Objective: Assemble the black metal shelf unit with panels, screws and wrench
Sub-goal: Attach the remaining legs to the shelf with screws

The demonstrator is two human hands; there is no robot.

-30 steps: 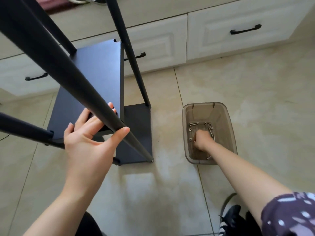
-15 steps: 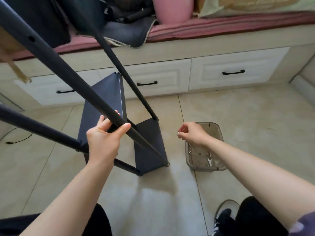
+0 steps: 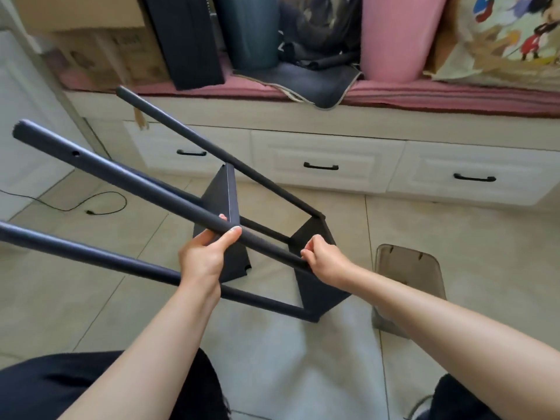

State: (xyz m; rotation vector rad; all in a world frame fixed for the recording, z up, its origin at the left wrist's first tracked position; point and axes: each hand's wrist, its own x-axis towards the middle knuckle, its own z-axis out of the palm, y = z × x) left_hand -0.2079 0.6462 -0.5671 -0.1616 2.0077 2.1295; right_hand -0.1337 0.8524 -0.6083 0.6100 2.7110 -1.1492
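The black metal shelf frame lies tilted on the floor, its long tubes [image 3: 121, 177] pointing up to the left. One panel [image 3: 318, 289] closes the near end and a second panel [image 3: 221, 204] stands further along. My left hand [image 3: 203, 259] grips the upper tube from below, thumb on top. My right hand [image 3: 325, 262] is at the same tube's lower end beside the near panel. Its fingertips are pinched together on something small, seemingly a screw, mostly hidden. No wrench shows.
A smoky translucent plastic bin [image 3: 409, 268] stands on the tiled floor to the right, partly behind my right forearm. White drawers [image 3: 321, 165] with black handles run behind the frame. A black cable [image 3: 100, 207] lies on the floor at left. My knees fill the bottom edge.
My right hand came out of the bin and moved left to the tube's lower end. The view tilted upward, and my left hand kept its grip on the tube.
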